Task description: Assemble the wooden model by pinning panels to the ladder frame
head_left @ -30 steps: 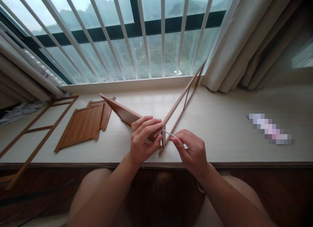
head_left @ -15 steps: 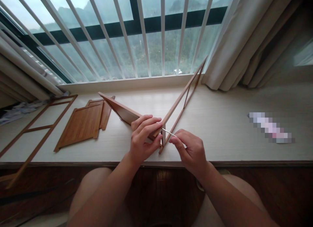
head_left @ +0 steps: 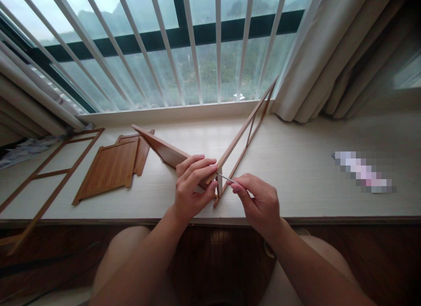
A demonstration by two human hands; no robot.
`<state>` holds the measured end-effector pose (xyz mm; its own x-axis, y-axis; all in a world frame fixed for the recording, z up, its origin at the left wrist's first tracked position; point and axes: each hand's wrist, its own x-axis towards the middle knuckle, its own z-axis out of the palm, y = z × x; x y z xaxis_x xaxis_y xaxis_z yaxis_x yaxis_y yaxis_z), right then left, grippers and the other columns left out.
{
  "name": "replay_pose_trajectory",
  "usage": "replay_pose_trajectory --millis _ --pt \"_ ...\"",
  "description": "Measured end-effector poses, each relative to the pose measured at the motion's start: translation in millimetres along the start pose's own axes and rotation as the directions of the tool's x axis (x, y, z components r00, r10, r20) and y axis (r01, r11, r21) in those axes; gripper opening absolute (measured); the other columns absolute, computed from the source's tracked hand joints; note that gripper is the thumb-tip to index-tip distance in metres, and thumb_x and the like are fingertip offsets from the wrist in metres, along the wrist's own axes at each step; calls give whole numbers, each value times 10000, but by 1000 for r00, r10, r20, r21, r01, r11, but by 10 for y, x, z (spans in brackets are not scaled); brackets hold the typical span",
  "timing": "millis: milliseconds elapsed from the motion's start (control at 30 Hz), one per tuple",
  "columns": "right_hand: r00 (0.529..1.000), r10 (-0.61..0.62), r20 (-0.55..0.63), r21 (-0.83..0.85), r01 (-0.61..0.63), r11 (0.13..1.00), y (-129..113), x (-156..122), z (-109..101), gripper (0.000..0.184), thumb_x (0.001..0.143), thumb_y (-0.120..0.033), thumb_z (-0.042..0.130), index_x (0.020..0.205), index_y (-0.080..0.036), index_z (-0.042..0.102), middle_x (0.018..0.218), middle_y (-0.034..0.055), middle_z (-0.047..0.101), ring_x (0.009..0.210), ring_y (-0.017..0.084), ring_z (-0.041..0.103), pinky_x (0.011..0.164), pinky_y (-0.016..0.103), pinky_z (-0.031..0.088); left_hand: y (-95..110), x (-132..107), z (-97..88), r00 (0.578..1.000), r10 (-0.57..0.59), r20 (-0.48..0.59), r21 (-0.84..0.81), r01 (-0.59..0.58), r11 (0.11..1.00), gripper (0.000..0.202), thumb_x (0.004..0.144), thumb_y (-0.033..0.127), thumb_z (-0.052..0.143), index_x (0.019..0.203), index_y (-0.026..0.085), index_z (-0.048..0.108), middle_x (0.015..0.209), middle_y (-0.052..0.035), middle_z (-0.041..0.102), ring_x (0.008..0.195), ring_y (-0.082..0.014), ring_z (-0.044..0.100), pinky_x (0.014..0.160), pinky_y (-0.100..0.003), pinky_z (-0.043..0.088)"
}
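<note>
My left hand (head_left: 192, 183) is closed round the corner where a wooden panel (head_left: 161, 148) and a long open wooden frame (head_left: 245, 130) meet in a V on the pale window ledge (head_left: 296, 165). My right hand (head_left: 258, 200) pinches a thin metal tool (head_left: 225, 178), whose tip points into that corner joint beside my left fingertips. The frame stands on edge and runs back toward the curtain.
Flat wooden panels (head_left: 110, 167) lie to the left, and another open frame (head_left: 42, 174) hangs over the ledge's front edge. A blurred-out object (head_left: 363, 173) lies to the right. Window bars (head_left: 184, 47) and curtains (head_left: 329, 55) close the back. My knees are below the ledge.
My right hand has shifted slightly left, bringing the thin tool closer into the joint. The left hand and the wooden parts have stayed put.
</note>
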<state>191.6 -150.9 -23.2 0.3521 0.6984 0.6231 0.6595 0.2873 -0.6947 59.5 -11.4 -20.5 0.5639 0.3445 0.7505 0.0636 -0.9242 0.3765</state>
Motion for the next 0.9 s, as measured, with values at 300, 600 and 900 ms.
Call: replay_pose_trajectory --millis 300,600,900 --pt "991 132 12 62 -132 989 -79 2 14 118 869 -162 541 850 -148 657 754 5 602 716 48 544 699 191 432 7 -1 6 1000 1 -6 -10 -1 1000 387 725 212 661 1104 248 593 1168 -10 653 1215 -154 520 1091 -392 446" --pt "997 16 73 -60 -11 998 -36 45 -32 80 869 -152 539 863 -140 618 765 17 590 743 66 504 711 218 403 13 10 13 1000 8 -24 -16 -9 1000 378 730 203 652 1102 246 600 1154 -3 660 1210 -140 522 1086 -376 450" --pt "991 -107 79 -235 123 964 60 76 -103 159 825 -156 600 977 -171 647 873 33 636 819 104 523 761 262 425 1 1 16 1000 5 -20 -10 -6 1000 371 736 214 649 1102 246 599 1162 -5 655 1217 -144 519 1095 -377 449"
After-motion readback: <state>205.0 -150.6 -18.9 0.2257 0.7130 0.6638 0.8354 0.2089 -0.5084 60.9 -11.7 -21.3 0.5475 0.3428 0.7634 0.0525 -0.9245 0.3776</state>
